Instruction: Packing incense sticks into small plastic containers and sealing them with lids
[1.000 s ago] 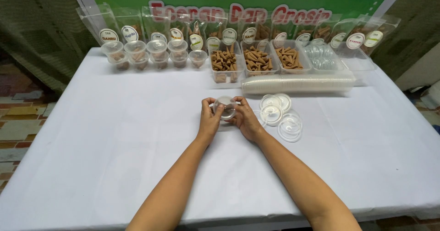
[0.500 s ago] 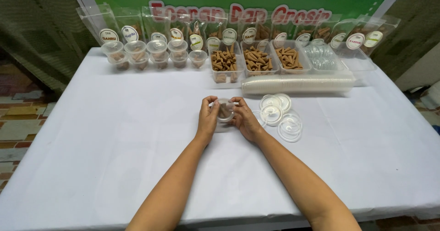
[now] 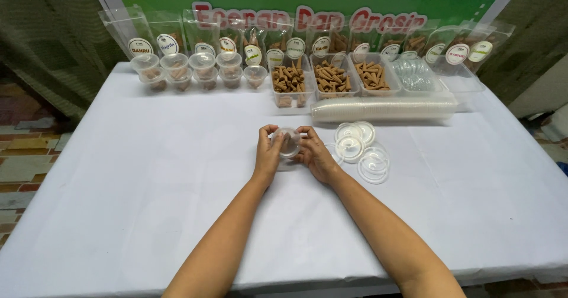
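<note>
Your two forearms come into view from the lower edge, at about six o'clock, and both are bare from elbow to wrist: no sleeves, cuffs or gloves show. Your left hand (image 3: pixel 269 151) carries no ring, watch or band that can be made out, and your right hand (image 3: pixel 315 153) is equally plain. The fingernails look short and unpainted, though they are too small to judge closely. No clothing reaches the wrists.
</note>
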